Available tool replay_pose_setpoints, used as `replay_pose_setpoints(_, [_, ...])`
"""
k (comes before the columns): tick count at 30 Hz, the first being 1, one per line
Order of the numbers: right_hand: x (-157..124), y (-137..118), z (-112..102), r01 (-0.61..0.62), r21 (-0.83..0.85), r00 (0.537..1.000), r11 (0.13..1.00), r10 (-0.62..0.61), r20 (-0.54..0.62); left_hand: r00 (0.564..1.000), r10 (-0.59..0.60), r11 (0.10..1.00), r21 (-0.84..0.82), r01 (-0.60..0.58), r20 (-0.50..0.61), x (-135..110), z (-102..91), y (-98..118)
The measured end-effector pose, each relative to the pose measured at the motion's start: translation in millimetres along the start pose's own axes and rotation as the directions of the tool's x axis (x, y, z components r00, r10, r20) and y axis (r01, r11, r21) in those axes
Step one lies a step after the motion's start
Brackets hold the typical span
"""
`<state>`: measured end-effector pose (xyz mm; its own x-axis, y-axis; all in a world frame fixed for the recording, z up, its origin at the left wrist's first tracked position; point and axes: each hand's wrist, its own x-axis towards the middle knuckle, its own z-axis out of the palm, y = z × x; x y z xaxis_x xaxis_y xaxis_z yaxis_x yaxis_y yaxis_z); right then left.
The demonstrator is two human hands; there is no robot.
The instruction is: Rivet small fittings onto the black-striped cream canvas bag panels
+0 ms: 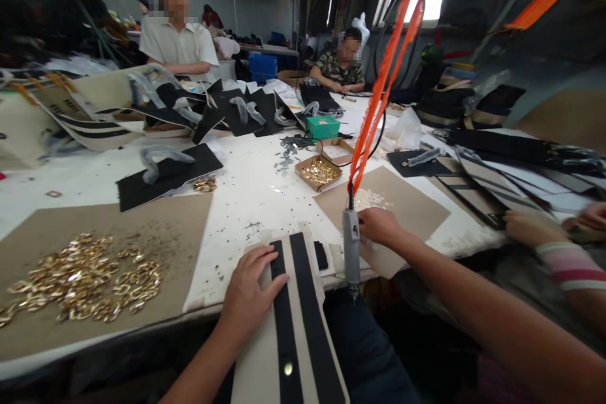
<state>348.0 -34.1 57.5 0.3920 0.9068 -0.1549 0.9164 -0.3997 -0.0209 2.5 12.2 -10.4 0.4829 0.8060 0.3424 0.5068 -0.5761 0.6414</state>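
My left hand point(253, 284) lies with fingers spread on a beige panel point(253, 353) with two black stripes, which leans from the table edge toward my lap. A shiny round metal piece point(288, 368) sits on the left stripe. A grey electric screwdriver point(351, 246) hangs upright, bit down, right of the panel. Just behind and right of it is my right hand point(380, 226), its fingers curled together and the tips partly hidden by the screwdriver. It is over a cardboard sheet point(416, 202) with small pale discs point(372, 199). Whatever those fingers hold cannot be made out.
Orange straps point(379, 95) suspend the screwdriver. Gold metal rings point(89, 278) are heaped on cardboard at left. A box of gold pieces point(318, 172) and a green box point(323, 127) stand mid-table. A co-worker's hand point(534, 228) is at right; two other people sit or stand across the table.
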Motion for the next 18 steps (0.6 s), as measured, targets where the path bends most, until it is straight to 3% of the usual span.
replay_pose_setpoints(7, [2,-10,-3,0.064,-0.135,0.997,0.989,-0.057,0.054,0.999,-0.040,0.999,-0.032,0.040,-0.004,-6,-5.1,12])
replay_pose_setpoints(10, [-10,0,-9,0.037,-0.147,0.998,0.989,-0.043,-0.036,0.999,-0.050,0.998,-0.038,0.050,-0.002,-9,-4.6,12])
replay_pose_setpoints(14, [-48,6,-27,0.066,0.158,0.940,0.985,-0.009,-0.341,0.999,-0.040,0.998,-0.049,0.039,-0.005,-12,-3.6,10])
replay_pose_setpoints(18, [-99,-30,-47,0.334,0.399,0.899,0.854,-0.161,-0.408,0.999,-0.032,0.998,-0.050,0.031,-0.009,-12,-3.7,12])
